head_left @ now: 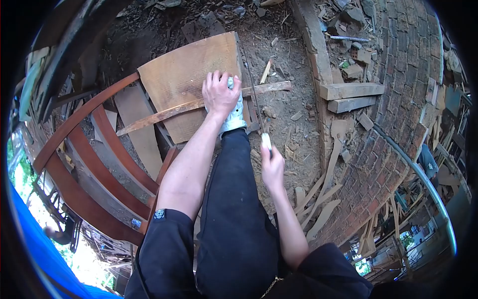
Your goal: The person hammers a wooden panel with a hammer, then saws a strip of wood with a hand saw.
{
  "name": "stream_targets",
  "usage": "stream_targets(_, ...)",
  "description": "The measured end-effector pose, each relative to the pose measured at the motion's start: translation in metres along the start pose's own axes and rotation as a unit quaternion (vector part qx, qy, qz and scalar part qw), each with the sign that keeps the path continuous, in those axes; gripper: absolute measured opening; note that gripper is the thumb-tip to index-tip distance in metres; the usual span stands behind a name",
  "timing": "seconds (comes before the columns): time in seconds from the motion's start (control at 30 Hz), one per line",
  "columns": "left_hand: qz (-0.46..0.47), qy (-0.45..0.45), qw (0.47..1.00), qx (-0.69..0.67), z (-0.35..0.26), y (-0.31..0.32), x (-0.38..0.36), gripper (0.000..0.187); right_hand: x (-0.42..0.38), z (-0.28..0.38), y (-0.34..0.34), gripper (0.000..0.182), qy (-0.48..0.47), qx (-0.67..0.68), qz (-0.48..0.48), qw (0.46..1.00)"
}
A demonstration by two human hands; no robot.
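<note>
A long thin wooden strip (174,110) lies across a flat wooden board (184,70), its right end sticking out past the board's edge. My left hand (220,93) presses down on the strip beside a pale shoe (234,112), fingers bent over the wood. The shoe rests on the board and strip at the end of a black trouser leg. My right hand (272,162) is closed round the white handle (266,141) of a thin saw. Its narrow blade (255,97) runs upward past the board's right edge and crosses the strip.
A reddish-brown slatted chair back (99,164) lies at the left. A long beam (318,65) and two short wood blocks (352,91) are right of the saw. Beyond stands a brick wall (398,99). Wood scraps (323,217) and rubble cover the ground.
</note>
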State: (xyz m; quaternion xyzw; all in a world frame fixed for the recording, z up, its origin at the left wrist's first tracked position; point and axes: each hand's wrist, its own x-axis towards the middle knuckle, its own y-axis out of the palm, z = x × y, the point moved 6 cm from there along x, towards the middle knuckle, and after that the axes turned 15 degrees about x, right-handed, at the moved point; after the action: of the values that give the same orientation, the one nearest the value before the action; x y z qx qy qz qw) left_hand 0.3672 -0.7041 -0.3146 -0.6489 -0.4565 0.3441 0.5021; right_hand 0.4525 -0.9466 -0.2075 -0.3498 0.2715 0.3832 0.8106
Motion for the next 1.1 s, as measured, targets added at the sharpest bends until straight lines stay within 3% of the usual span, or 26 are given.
stream_targets(0.1, 0.014, -0.005, 1.0, -0.001, 0.001, 0.002, 0.002, 0.028, 0.036, 0.009, 0.025, 0.059, -0.011, -0.027, -0.001, 1.0)
stream_targets(0.17, 0.02, -0.006, 1.0, 0.005, 0.001, 0.003, 0.002, 0.029, 0.029, 0.006, 0.016, 0.059, 0.042, 0.005, -0.007, 0.999)
stream_targets(0.23, 0.024, -0.004, 1.0, 0.012, 0.003, 0.003, 0.004, 0.03, 0.005, 0.012, -0.006, 0.054, 0.03, 0.036, -0.002, 0.999)
stream_targets(0.37, 0.036, -0.021, 0.999, 0.004, 0.002, 0.008, 0.0, 0.03, -0.112, 0.001, -0.07, 0.039, 0.037, -0.042, 0.021, 0.998)
stream_targets(0.43, 0.032, -0.018, 0.999, 0.009, 0.005, 0.009, 0.004, 0.03, -0.113, 0.005, -0.082, 0.038, 0.061, -0.023, 0.019, 0.998)
stream_targets(0.53, 0.019, -0.018, 1.0, 0.001, 0.001, 0.007, 0.004, 0.03, -0.039, 0.01, -0.051, 0.046, 0.07, -0.024, 0.02, 0.997)
stream_targets(0.57, 0.024, -0.019, 1.0, 0.007, 0.0, 0.006, 0.004, 0.028, -0.002, 0.01, -0.028, 0.054, 0.0, -0.026, 0.015, 1.0)
stream_targets(0.6, 0.028, -0.021, 0.999, 0.014, 0.001, 0.005, 0.004, 0.026, 0.023, 0.02, -0.009, 0.059, 0.048, -0.036, 0.018, 0.998)
stream_targets(0.67, 0.023, -0.019, 0.999, 0.012, 0.005, 0.005, 0.012, 0.026, 0.023, 0.01, 0.002, 0.061, 0.028, -0.054, 0.005, 0.998)
stream_targets(0.8, 0.001, -0.015, 1.0, 0.013, 0.003, 0.003, 0.016, 0.027, -0.015, 0.007, -0.016, 0.054, 0.055, 0.001, 0.003, 0.998)
stream_targets(0.93, 0.009, -0.022, 1.0, 0.007, 0.0, 0.002, 0.001, 0.027, -0.132, -0.023, -0.075, 0.042, 0.082, 0.012, 0.012, 0.997)
stream_targets(1.03, -0.008, -0.018, 1.0, 0.011, 0.0, 0.003, -0.003, 0.027, -0.114, -0.013, -0.072, 0.04, 0.1, -0.026, 0.019, 0.995)
stream_targets(1.1, 0.0, -0.016, 1.0, 0.021, 0.0, 0.005, 0.0, 0.028, -0.036, 0.004, -0.032, 0.048, 0.031, 0.01, 0.018, 0.999)
